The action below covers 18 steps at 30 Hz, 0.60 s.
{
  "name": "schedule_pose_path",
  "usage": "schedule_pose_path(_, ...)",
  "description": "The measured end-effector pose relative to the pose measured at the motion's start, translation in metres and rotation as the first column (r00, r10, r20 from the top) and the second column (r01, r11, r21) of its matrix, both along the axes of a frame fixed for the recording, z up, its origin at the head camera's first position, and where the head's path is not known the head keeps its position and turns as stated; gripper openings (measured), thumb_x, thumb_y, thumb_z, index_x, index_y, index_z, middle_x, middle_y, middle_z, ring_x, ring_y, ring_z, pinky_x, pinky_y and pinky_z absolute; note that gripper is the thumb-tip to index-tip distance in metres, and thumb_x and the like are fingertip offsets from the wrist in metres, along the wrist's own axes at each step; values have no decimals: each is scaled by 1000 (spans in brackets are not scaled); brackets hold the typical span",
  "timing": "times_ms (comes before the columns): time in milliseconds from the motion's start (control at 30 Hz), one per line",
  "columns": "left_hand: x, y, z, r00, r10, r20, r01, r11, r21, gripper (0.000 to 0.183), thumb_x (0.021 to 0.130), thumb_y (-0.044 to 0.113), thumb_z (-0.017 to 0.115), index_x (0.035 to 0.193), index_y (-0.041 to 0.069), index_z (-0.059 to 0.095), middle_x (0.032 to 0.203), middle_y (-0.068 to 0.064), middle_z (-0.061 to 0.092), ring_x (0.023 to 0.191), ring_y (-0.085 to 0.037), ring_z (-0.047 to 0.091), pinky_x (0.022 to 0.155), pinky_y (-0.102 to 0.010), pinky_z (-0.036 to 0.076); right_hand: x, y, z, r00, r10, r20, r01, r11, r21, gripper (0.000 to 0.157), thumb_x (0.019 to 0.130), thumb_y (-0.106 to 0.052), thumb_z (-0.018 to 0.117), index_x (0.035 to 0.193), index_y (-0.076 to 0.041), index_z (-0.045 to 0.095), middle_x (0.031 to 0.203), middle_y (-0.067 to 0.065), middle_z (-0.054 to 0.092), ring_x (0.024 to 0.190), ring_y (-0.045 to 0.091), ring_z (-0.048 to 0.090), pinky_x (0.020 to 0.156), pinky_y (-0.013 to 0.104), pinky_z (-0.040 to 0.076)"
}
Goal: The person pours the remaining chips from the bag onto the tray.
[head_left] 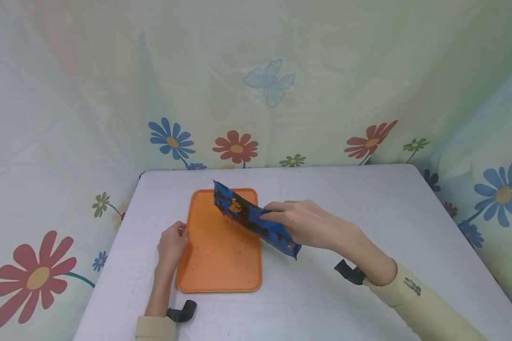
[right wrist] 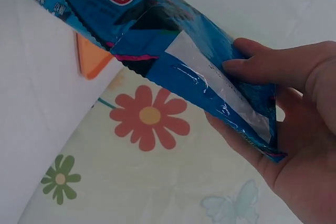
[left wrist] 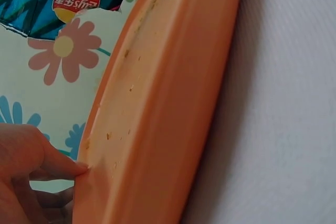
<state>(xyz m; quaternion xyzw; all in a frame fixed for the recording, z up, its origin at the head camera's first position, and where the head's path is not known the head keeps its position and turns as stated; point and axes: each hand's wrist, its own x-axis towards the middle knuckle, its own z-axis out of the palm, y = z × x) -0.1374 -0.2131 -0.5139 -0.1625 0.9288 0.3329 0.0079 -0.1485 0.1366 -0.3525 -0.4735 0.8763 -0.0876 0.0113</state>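
A blue bag of chips [head_left: 245,215] hangs tilted over the right part of an orange tray [head_left: 222,265], its far end pointing up and left. My right hand [head_left: 309,222] grips the bag by its upper edge; in the right wrist view thumb and fingers lie on opposite sides of the bag [right wrist: 205,72]. At the tray's left edge, my left hand [head_left: 172,241] pinches the rim, one fingertip on the inner side in the left wrist view, where the tray [left wrist: 173,93] stands out large. A round Lay's logo shows on the bag [left wrist: 39,3] there.
Small crumbs dot the tray floor. Underneath is a white-covered table [head_left: 345,199], with flower-printed curtains [head_left: 307,118] rising behind it and at both sides. A black strap [head_left: 182,311] hangs at the left wrist and another black strap [head_left: 350,273] at the right.
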Motion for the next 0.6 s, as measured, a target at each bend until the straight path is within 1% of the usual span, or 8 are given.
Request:
schedule_pose_path(233, -1, -1, 0, 1000, 7, 5, -7, 1000, -6, 25, 99, 7, 61, 120, -5, 66, 97, -19, 73, 70, -22, 64, 59, -29, 48, 2, -6, 1, 999, 35, -22, -36, 999, -31, 40, 90, -5, 78, 129, -12, 72, 129, 7, 70, 110, 25, 71, 81, 34, 61)
schedule_pose_path(500, -2, 1, 0, 1000, 15, 4, -15, 1000, -3, 25, 99, 7, 61, 120, -4, 66, 99, -20, 73, 73, -23, 66, 60, -30, 49, 2, -9, -2, 996, 54, -77, -52, 998, 24, 50, 81, -7, 87, 128, -12, 72, 126, 6, 71, 104, 23, 72, 73, 29, 60)
schedule_pose_path(600, -2, 1, 0, 1000, 14, 7, -14, 1000, 5, 25, 100, 8, 60, 121, -5, 65, 100, -20, 73, 74, -23, 66, 60, -30, 49, 1, -10, -3, 996, 46, -75, -44, 999, 29, 48, 82, -4, 85, 127, -12, 73, 125, 6, 72, 102, 22, 72, 71, 27, 60)
